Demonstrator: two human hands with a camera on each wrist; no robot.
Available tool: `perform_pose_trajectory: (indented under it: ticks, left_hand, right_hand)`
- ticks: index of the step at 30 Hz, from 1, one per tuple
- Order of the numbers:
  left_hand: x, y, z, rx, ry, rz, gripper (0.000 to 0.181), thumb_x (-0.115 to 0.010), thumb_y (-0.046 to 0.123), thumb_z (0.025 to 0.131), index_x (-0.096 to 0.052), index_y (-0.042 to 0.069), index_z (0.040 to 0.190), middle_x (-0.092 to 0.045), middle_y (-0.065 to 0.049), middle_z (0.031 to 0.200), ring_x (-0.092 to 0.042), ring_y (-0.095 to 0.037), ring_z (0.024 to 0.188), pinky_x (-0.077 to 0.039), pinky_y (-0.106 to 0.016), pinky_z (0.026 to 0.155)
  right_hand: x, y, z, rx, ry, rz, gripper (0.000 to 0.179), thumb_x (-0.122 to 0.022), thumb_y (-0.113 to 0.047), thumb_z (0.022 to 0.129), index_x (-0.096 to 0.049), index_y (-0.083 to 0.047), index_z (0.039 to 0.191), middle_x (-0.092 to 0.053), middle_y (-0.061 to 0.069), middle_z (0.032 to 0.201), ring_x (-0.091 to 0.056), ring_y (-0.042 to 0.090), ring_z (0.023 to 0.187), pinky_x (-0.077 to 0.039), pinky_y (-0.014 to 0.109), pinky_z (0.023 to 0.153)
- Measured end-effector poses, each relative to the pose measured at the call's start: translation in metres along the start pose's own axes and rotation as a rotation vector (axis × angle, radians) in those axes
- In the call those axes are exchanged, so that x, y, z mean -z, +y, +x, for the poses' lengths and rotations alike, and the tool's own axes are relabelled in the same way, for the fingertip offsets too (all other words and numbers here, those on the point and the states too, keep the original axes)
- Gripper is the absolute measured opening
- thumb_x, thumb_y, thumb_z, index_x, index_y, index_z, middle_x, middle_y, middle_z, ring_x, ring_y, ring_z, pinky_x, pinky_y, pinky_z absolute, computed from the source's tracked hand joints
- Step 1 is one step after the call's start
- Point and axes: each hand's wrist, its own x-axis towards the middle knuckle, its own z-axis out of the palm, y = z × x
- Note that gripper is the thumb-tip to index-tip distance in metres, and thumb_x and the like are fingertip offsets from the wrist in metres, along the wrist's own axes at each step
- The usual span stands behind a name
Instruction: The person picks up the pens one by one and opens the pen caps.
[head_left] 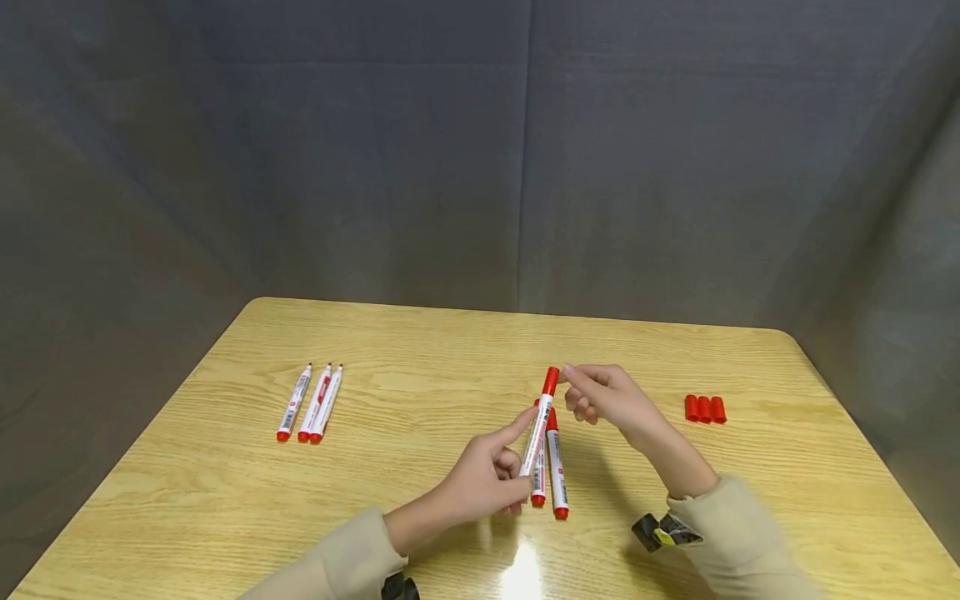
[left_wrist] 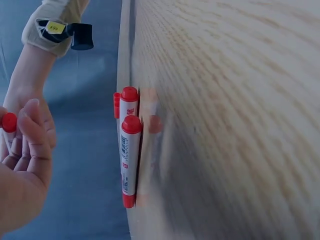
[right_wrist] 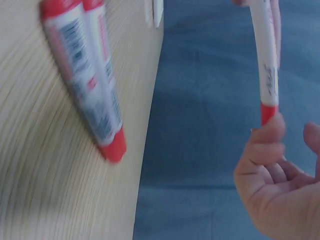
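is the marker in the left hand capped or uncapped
Capped: in the head view, the red cap sits on the upper end of the marker the left hand holds.

A white marker (head_left: pixel 534 442) with a red cap (head_left: pixel 551 381) still on slants upward in the left hand (head_left: pixel 483 479), its capped end beside the right hand's (head_left: pixel 615 400) fingertips. Just right of the left hand, two similar capped markers (head_left: pixel 557 467) lie close together, caps pointing away. Well left of the left hand lie three uncapped markers (head_left: pixel 324 407), red tips pointing away. Right of the right hand, three loose red caps (head_left: pixel 705 409) sit in a row.
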Motion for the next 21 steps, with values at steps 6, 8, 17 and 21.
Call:
perform_pose_trajectory:
  ticks: [6,8,17,21]
  left_hand:
    - [-0.004,-0.003,0.001,-0.139,0.053,0.142,0.077,-0.052,-0.015,0.071,-0.031,0.006,0.142,-0.043,-0.004,0.045,-0.035,-0.002,0.038,-0.031,-0.014,0.039]
    - [-0.008,0.004,0.0,-0.187,0.116,0.187,0.068,-0.055,-0.012,0.074,-0.036,-0.001,0.138,-0.04,-0.003,0.042,-0.028,0.003,0.037,-0.025,-0.013,0.037]
    - [-0.012,0.033,-0.004,-0.263,0.21,0.295,0.049,-0.053,-0.01,0.08,-0.044,-0.012,0.128,-0.047,-0.008,0.042,-0.025,0.01,0.036,-0.024,-0.011,0.033]
    - [-0.008,0.038,-0.002,-0.271,0.15,0.271,0.049,-0.053,-0.012,0.08,-0.042,-0.014,0.127,-0.045,-0.007,0.044,-0.024,0.01,0.039,-0.024,-0.012,0.035]
  right_hand:
    - [-0.021,-0.006,0.005,0.013,0.132,0.076,0.031,-0.056,-0.023,0.091,-0.056,-0.002,0.068,-0.043,0.0,0.054,-0.034,0.009,0.047,-0.028,0.021,0.046]
    - [-0.026,-0.007,0.004,0.026,0.177,0.107,0.032,-0.057,-0.02,0.091,-0.055,-0.002,0.065,-0.042,-0.001,0.052,-0.033,0.008,0.045,-0.027,0.021,0.045]
    - [-0.026,-0.012,0.0,0.064,0.198,0.123,0.031,-0.054,-0.017,0.092,-0.055,0.0,0.066,-0.043,0.0,0.051,-0.034,0.008,0.044,-0.028,0.02,0.043]
    - [-0.022,-0.011,-0.001,0.097,0.169,0.163,0.029,-0.052,-0.013,0.092,-0.055,-0.002,0.066,-0.043,0.0,0.051,-0.036,0.008,0.045,-0.029,0.02,0.044]
